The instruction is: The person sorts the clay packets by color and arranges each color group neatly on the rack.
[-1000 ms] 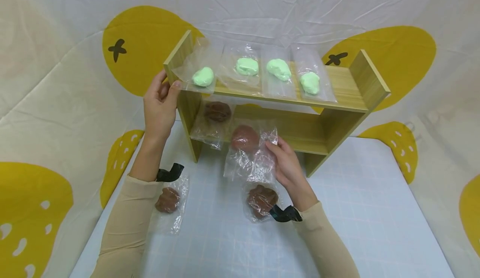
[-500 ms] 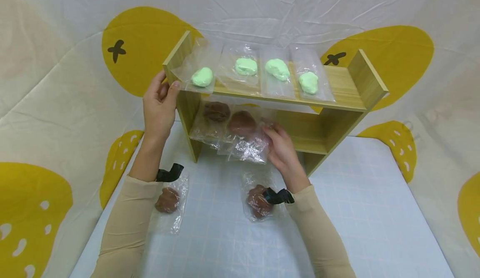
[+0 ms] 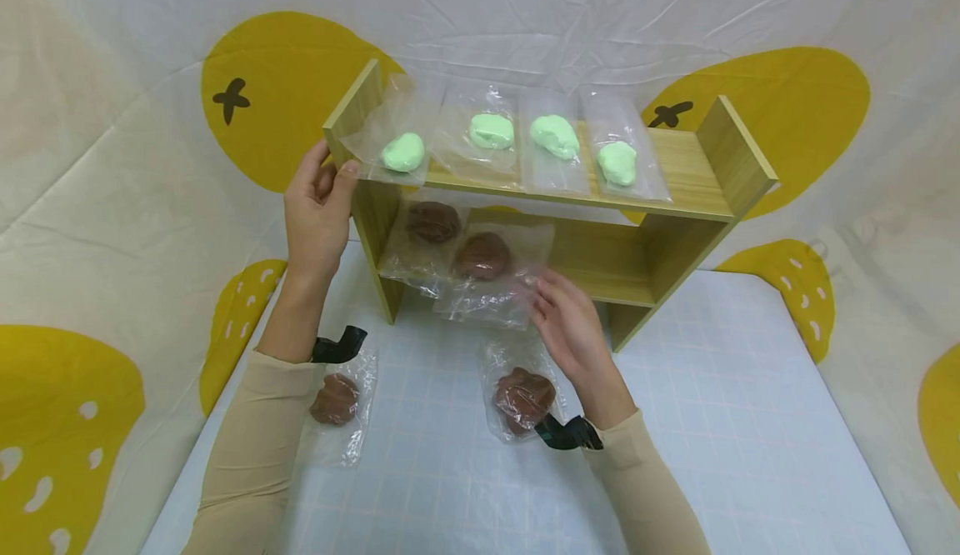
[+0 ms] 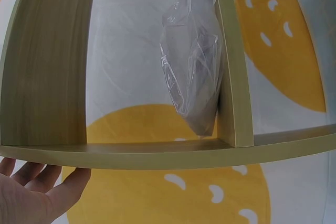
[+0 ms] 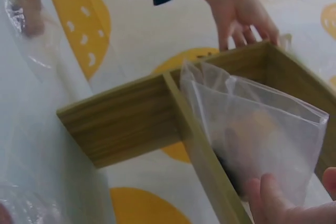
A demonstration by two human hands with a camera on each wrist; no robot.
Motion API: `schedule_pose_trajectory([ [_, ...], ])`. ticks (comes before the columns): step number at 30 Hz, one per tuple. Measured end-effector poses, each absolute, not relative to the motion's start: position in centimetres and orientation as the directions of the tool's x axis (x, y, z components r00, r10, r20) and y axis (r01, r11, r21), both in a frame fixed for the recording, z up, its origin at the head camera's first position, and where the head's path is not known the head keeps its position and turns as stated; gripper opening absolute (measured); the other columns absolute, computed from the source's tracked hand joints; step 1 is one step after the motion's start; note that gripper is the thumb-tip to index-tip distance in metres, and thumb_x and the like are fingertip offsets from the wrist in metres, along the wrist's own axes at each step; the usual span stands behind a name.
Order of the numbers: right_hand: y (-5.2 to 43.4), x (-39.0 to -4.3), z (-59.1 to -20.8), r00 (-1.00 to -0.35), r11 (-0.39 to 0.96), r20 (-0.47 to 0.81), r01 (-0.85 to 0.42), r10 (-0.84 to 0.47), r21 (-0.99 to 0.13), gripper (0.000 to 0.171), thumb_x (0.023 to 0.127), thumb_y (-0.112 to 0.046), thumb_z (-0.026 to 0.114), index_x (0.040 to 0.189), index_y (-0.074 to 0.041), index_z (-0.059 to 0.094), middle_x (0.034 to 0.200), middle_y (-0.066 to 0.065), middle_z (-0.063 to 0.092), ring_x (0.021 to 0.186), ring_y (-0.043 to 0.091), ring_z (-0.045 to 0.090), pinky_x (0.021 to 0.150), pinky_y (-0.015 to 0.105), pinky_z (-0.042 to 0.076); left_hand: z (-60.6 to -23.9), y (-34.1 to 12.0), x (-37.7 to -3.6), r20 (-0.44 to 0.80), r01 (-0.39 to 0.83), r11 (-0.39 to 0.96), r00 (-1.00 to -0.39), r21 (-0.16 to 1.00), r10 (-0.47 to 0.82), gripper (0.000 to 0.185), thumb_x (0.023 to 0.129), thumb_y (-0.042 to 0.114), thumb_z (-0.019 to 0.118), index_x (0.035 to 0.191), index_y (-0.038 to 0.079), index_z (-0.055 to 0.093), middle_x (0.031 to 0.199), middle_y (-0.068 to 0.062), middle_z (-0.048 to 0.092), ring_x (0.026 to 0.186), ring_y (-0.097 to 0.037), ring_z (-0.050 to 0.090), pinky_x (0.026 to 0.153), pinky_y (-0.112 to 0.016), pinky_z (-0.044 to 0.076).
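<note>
**Two brown bags shelved, two on the surface**

Far left: my left hand (image 3: 318, 213) rests fingers and thumb, loosely spread, against the outer side of the wooden shelf unit (image 3: 750, 159), holding nothing loose. Below that wrist, the left surface bag (image 3: 334, 399), clear with a brown lump inside, lies flat on the surface (image 3: 750, 438). I count it as left to do.

Middle, top level: four bagged green lumps (image 3: 491, 132) lie in a row from the left panel rightward. I judge that row finished.

Middle, lower level: the first brown bag (image 3: 433, 222) lies near the left panel. The second brown bag (image 3: 483, 257) is just beside it, its front end hanging over the edge. Whether the two overlap I cannot tell. Nearer me, the right surface bag (image 3: 525, 397) lies on the surface, also left to do.

Right: my right hand (image 3: 572, 326) is at the second bag's front right corner, fingers loosely apart, not pinching; contact is unclear. That placement looks all but done. Beyond it, bare wood shows on the lower level.

Estimate: the lower row is about half filled.
</note>
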State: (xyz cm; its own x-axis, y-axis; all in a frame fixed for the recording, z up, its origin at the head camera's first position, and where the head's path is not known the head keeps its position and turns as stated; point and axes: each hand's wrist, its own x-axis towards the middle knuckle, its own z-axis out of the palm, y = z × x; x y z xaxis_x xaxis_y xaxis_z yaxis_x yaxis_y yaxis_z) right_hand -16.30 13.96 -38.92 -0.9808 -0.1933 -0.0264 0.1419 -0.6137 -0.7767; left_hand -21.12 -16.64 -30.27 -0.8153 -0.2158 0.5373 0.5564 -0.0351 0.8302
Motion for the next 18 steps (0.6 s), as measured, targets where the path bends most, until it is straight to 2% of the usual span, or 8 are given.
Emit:
schedule_pose_trajectory([
  [4,14.5,-15.0,-39.7,-0.979,-0.551,-0.03,0.138,-0.201,-0.823,0.051,0.105,-0.001,0.044,0.153,0.004,0.026,0.135,0.016,0.047,0.114,0.023,0.056,0.097,0.033,0.049,-30.3,-16.5,-21.1,0.532,0.554,-0.047,-0.817,0.831,-0.222,0.041,0.099,0.014,0.063,0.139,0.01,0.059,0.129,-0.017,0.063,0.115,-0.027,0.061,0.092,-0.034,0.051],
  [6,14.7,-14.4,-40.1,-0.977,-0.516,-0.03,0.139,-0.213,-0.845,0.055,0.104,-0.003,0.047,0.155,-0.002,0.026,0.13,0.013,0.053,0.107,0.021,0.059,0.09,0.033,0.052,-30.3,-16.5,-21.1,0.532,0.554,-0.048,-0.817,0.831,-0.222,0.041,0.099,0.013,0.063,0.14,0.009,0.058,0.129,-0.017,0.063,0.115,-0.027,0.06,0.092,-0.034,0.051],
  [9,14.6,-13.7,-40.9,-0.971,-0.489,-0.026,0.143,-0.238,-0.86,0.061,0.103,-0.004,0.053,0.157,-0.011,0.025,0.116,0.009,0.06,0.096,0.021,0.063,0.088,0.04,0.055,-30.3,-16.5,-21.1,0.534,0.556,-0.051,-0.816,0.829,-0.222,0.041,0.099,0.012,0.063,0.14,0.009,0.058,0.13,-0.017,0.062,0.117,-0.027,0.06,0.095,-0.035,0.05],
  [13,14.2,-12.9,-41.6,-0.957,-0.495,-0.022,0.169,-0.29,-0.852,0.076,0.099,0.0,0.059,0.159,-0.022,0.018,0.105,0.011,0.06,0.095,0.031,0.069,0.091,0.051,0.053,-30.3,-16.6,-21.2,0.533,0.556,-0.053,-0.817,0.83,-0.221,0.041,0.099,0.012,0.063,0.14,0.009,0.058,0.13,-0.017,0.062,0.117,-0.028,0.06,0.095,-0.036,0.051],
  [16,13.7,-12.2,-41.8,-0.944,-0.51,-0.019,0.194,-0.328,-0.838,0.082,0.098,0.002,0.059,0.16,-0.026,0.013,0.102,0.013,0.056,0.096,0.039,0.07,0.09,0.051,0.054,-30.3,-16.6,-21.2,0.531,0.553,-0.049,-0.818,0.832,-0.221,0.042,0.099,0.012,0.063,0.14,0.01,0.058,0.13,-0.016,0.062,0.116,-0.027,0.06,0.093,-0.035,0.052],
  [18,13.4,-12.0,-41.8,-0.939,-0.52,-0.017,0.205,-0.343,-0.829,0.083,0.097,0.005,0.058,0.159,-0.027,0.014,0.099,0.014,0.055,0.095,0.039,0.07,0.089,0.049,0.054,-30.3,-16.6,-21.3,0.53,0.552,-0.048,-0.818,0.833,-0.222,0.042,0.099,0.012,0.063,0.14,0.01,0.058,0.13,-0.016,0.063,0.115,-0.027,0.06,0.092,-0.034,0.052],
])
